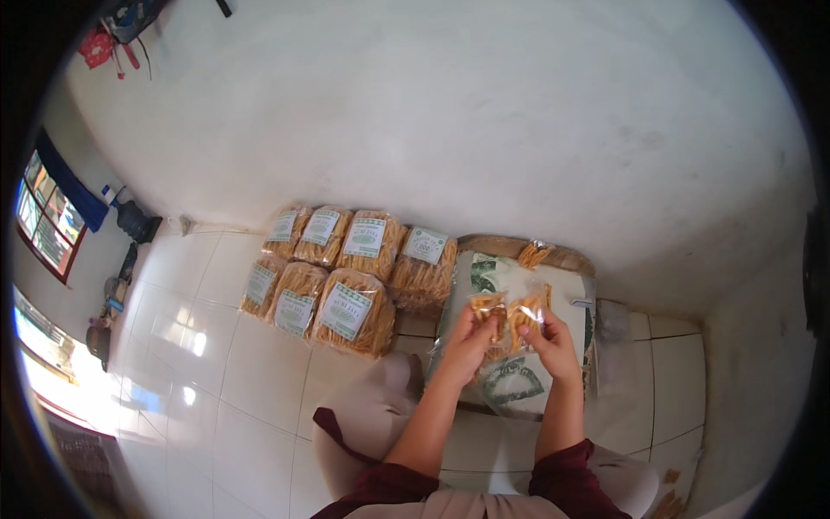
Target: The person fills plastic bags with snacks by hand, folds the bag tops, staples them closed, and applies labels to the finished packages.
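My left hand (pixel 472 342) is closed on a small clear bag of golden snack sticks (pixel 489 304). A second small bag of the same sticks (pixel 524 315) is gripped in my right hand (pixel 552 344), close beside the first. Both bags are above a low wooden-edged table with a white and green printed top (pixel 520 283). Another little bag of sticks (pixel 534 255) lies at the table's far edge. What lies under my left hand is partly hidden; clear plastic shows there.
Several large packs of snack sticks with pale labels (pixel 344 311) stand on the tiled floor (pixel 259 374), left of the table. A small grey-blue object (pixel 583 302) rests on the table's right side. The white wall (pixel 415 130) rises behind; a window (pixel 54 212) is at far left.
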{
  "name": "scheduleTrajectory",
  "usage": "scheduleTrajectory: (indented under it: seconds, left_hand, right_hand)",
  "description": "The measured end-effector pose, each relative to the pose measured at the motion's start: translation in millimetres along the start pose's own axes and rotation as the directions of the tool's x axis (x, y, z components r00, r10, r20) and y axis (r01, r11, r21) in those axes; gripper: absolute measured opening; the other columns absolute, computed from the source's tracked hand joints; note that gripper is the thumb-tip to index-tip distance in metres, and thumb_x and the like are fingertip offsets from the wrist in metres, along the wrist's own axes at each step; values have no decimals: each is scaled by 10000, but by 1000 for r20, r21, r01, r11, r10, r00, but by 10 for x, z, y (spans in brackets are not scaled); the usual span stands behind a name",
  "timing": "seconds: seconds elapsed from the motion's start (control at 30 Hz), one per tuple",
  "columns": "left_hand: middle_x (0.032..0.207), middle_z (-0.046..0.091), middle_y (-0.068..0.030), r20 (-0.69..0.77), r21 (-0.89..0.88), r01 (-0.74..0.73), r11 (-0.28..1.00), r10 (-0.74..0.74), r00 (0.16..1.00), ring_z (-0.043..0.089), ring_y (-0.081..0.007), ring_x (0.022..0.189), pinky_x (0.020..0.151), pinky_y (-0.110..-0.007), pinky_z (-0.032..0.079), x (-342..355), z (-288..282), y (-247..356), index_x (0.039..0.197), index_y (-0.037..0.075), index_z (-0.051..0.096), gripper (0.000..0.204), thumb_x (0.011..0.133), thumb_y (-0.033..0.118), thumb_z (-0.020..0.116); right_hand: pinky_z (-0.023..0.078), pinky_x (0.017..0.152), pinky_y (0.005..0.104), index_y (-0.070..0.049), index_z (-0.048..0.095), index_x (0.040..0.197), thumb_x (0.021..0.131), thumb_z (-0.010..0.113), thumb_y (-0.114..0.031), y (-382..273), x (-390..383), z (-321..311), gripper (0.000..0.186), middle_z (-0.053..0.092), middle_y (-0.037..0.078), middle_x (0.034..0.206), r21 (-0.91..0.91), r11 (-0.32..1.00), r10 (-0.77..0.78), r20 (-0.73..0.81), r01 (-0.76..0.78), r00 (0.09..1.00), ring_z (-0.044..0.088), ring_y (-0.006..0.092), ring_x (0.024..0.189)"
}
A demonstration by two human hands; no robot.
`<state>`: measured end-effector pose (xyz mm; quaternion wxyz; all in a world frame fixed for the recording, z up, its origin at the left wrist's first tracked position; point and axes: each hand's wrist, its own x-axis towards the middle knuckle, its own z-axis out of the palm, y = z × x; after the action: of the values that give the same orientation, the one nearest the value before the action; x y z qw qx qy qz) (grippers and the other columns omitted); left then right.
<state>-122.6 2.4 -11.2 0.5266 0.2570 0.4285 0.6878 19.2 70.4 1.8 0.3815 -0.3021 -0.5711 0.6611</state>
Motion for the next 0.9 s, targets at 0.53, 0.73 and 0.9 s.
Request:
scheduleTrajectory:
  seconds: [0.53,0.73,0.9]
  left_hand:
    - [1087,516,-93,72,145,-128,981,118,990,505,-140,998,835,-262,427,-263,615,-273,1193,15,371,448,939,374,457]
    - [1105,522,-118,51,120,47,992,-54,997,533,-214,1000,878,-307,410,-418,834,-755,1227,46,365,554,936,516,327]
    - [1169,512,-162,89,342,8,940,-41,995,506,-322,1077,927,-378,379,-507,920,-1175,1233,70,413,601,923,561,257]
  right_hand:
    - [247,1063,359,-1,257,1382,904,473,-233,231,-623,-114,574,377,122,1353,453,873,-171,-66,182,983,360,231,1261]
    - [391,962,304,7,346,1321,796,621,-12,224,-1006,-224,593,479,108,1262,190,973,-55,-357,130,933,494,186,1134]
    - [475,839,302,19,421,1274,803,628,-19,39,-1263,-307,516,535,121,1187,294,946,-4,-408,135,913,544,193,1062]
